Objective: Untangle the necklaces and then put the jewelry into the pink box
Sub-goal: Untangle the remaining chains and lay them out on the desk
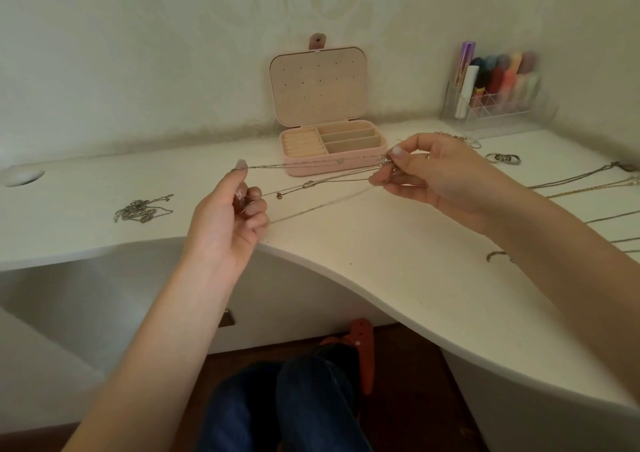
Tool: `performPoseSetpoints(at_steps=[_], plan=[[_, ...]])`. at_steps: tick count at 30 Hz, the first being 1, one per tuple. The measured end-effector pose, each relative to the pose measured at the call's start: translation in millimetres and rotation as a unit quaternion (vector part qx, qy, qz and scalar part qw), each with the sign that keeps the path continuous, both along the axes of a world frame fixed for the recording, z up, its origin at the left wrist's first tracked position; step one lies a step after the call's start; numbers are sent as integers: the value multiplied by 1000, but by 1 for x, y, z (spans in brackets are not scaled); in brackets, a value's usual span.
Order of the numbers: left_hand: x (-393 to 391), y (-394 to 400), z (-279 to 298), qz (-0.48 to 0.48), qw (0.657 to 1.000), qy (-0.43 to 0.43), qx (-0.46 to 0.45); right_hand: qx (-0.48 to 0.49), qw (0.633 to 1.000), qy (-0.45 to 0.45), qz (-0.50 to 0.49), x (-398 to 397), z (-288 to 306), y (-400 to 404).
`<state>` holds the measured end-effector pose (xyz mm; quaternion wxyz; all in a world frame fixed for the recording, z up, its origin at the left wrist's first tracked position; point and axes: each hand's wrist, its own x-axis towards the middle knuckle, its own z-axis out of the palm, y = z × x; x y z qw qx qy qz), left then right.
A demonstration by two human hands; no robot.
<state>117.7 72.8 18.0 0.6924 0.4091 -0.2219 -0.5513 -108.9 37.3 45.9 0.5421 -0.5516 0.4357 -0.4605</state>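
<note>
Pale patterned wallpaper backs a white curved worktop [381,261], and right at the wall sits the pink box [332,153], lid propped upright, its beige compartments showing. Both hands are up over the worktop with thin necklaces [311,185] stretched between them, several fine chains fanning across in front of the box. The left hand [235,216] has its fingers curled in, pinching chain ends between thumb and fingertips, the index finger lifted with a strand running off it. The right hand [426,171] pinches the other end tight, thumb and fingers closed on a small cluster where the strands meet, just beside the box's right front corner. One strand carries a small clasp or charm hanging midway; which chain it belongs to is hard to tell.

Off to the left on the worktop lies a loose heap of silver chain [142,209], well apart from the hands. On the right side, more chains [588,181] are laid out in lines, partly hidden by the right forearm, and a couple of rings [502,158] rest near the wall. A clear organizer [498,105] with colourful tubes stands in the back right corner. Below the worktop's edge, knees in dark blue trousers [294,399] and something orange on the floor.
</note>
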Motion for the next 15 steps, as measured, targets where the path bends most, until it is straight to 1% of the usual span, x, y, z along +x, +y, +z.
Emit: performPoseSetpoints(at_steps=[3, 7, 11, 15], plan=[[0, -1, -1, -12, 999, -39, 13, 19, 999, -36, 7, 1, 1, 1], [-4, 3, 0, 11, 995, -95, 1, 19, 998, -52, -10, 0, 2, -1], [-8, 8, 1, 2, 989, -148, -3, 26, 998, -45, -43, -2, -1, -4], [-16, 13, 6, -2, 983, -185, -11, 37, 997, -20, -72, -4, -3, -7]])
